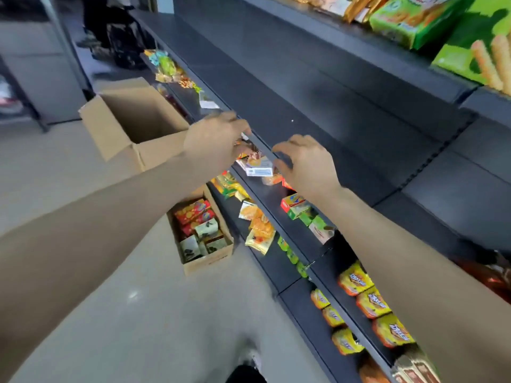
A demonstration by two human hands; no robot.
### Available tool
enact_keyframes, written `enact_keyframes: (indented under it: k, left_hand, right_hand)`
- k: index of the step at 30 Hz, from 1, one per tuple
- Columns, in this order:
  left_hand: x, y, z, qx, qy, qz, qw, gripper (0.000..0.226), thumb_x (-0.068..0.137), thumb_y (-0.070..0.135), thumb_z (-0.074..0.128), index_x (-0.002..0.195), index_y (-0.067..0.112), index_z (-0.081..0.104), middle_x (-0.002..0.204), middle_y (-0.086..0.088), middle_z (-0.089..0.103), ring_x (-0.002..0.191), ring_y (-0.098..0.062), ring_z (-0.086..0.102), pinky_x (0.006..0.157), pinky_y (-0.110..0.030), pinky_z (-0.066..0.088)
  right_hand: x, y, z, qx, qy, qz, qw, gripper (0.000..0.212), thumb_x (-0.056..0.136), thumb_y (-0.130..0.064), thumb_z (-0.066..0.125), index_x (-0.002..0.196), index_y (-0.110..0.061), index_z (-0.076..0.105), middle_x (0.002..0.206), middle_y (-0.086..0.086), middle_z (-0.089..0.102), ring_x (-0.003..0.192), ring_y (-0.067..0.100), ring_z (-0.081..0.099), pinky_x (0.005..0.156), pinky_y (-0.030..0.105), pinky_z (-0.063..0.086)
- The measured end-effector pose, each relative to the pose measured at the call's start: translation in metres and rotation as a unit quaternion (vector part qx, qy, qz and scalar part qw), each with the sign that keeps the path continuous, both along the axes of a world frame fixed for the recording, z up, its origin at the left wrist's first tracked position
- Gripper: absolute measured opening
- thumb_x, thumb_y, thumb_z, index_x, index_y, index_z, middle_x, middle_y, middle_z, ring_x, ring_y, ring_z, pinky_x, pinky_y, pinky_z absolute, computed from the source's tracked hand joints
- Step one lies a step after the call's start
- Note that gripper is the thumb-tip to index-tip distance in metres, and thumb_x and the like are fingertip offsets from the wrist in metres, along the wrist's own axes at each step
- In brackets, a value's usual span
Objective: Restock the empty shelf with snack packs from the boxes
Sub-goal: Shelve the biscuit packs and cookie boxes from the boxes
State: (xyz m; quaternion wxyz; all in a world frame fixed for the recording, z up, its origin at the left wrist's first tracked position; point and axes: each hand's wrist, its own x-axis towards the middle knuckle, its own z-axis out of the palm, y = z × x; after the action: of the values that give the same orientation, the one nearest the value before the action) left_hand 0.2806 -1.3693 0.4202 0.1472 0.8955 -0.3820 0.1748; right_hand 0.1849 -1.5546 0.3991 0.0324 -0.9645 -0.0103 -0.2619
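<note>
My left hand and my right hand hover at the front edge of a dark, mostly bare shelf. Between them sits a small snack box with a white end panel. My left hand's fingers curl round its far end. My right hand's fingertips curl at its near end; whether they touch is unclear. Just right of it, red and green snack boxes stand in a row on the same shelf. On the floor below, an open cardboard box holds more red and pale snack packs.
A larger open cardboard box, its inside not visible, stands on the floor to the left. Lower shelves carry yellow and orange packs and bags. Green packages fill the top shelf. A dark bag lies far down the aisle.
</note>
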Motion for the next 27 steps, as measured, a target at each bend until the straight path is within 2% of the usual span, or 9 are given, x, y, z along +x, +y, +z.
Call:
enact_keyframes:
  k: [5,8,11,15,17,20,24,27]
  left_hand:
    - [0.066,0.029,-0.057,0.042,0.033,0.047,0.997,0.03,0.093,0.032,0.061,0.122,0.025,0.061,0.12,-0.004,0.06,0.113,-0.031,0.057,0.086,-0.04,0.047]
    - [0.109,0.031,-0.097,0.045,0.084,0.082,0.992,0.03,0.093,0.032,0.062,0.123,0.027,0.062,0.122,-0.001,0.059,0.112,-0.027,0.056,0.083,-0.037,0.049]
    - [0.151,0.028,-0.136,0.026,0.145,0.115,0.982,0.026,0.094,0.031,0.061,0.12,0.027,0.063,0.116,0.0,0.061,0.103,-0.024,0.059,0.079,-0.034,0.052]
    - [0.205,0.026,-0.182,0.028,0.212,0.142,0.966,0.023,0.093,0.029,0.062,0.116,0.026,0.065,0.115,-0.001,0.064,0.098,-0.026,0.063,0.079,-0.04,0.056]
    - [0.229,0.027,-0.207,0.021,0.25,0.154,0.956,0.023,0.093,0.028,0.063,0.115,0.022,0.067,0.113,-0.004,0.067,0.093,-0.026,0.065,0.078,-0.04,0.056]
    - [0.262,0.03,-0.246,0.013,0.295,0.18,0.938,0.027,0.092,0.026,0.066,0.118,0.018,0.067,0.116,-0.005,0.066,0.099,-0.025,0.064,0.084,-0.041,0.054]
    - [0.295,0.039,-0.313,-0.002,0.375,0.217,0.901,0.03,0.092,0.021,0.065,0.121,0.019,0.066,0.12,-0.003,0.063,0.104,-0.023,0.062,0.086,-0.038,0.053]
    - [0.308,0.046,-0.374,0.002,0.426,0.23,0.875,0.031,0.092,0.018,0.065,0.123,0.02,0.065,0.12,-0.003,0.063,0.104,-0.023,0.063,0.087,-0.032,0.047]
  right_hand:
    - [0.081,0.019,-0.059,0.027,0.049,0.034,0.998,0.019,0.085,-0.017,0.071,0.103,-0.016,0.076,0.095,0.008,0.07,0.088,0.033,0.063,0.066,0.038,0.052]
    - [0.133,0.023,-0.101,0.024,0.09,0.058,0.994,0.02,0.087,-0.017,0.069,0.106,-0.015,0.075,0.1,0.012,0.07,0.093,0.035,0.064,0.07,0.04,0.054]
    - [0.183,0.021,-0.143,0.031,0.117,0.078,0.99,0.026,0.086,-0.016,0.07,0.111,-0.014,0.072,0.102,0.012,0.069,0.096,0.034,0.062,0.071,0.04,0.053]
    - [0.241,0.017,-0.193,0.057,0.151,0.093,0.982,0.03,0.087,-0.014,0.069,0.117,-0.013,0.068,0.1,0.011,0.07,0.091,0.033,0.064,0.07,0.038,0.051]
    - [0.267,0.015,-0.219,0.069,0.182,0.098,0.976,0.037,0.089,-0.015,0.068,0.126,-0.013,0.064,0.103,0.01,0.071,0.092,0.033,0.065,0.076,0.041,0.053]
    - [0.302,0.012,-0.259,0.082,0.225,0.099,0.966,0.044,0.091,-0.017,0.066,0.135,-0.015,0.057,0.102,0.009,0.071,0.093,0.031,0.063,0.08,0.043,0.054]
    - [0.332,0.012,-0.321,0.12,0.268,0.085,0.952,0.041,0.089,-0.012,0.068,0.13,-0.013,0.06,0.095,0.008,0.069,0.087,0.029,0.063,0.07,0.042,0.056]
    - [0.344,0.012,-0.374,0.139,0.298,0.072,0.942,0.041,0.089,-0.009,0.068,0.129,-0.013,0.061,0.095,0.009,0.067,0.087,0.031,0.062,0.068,0.043,0.056]
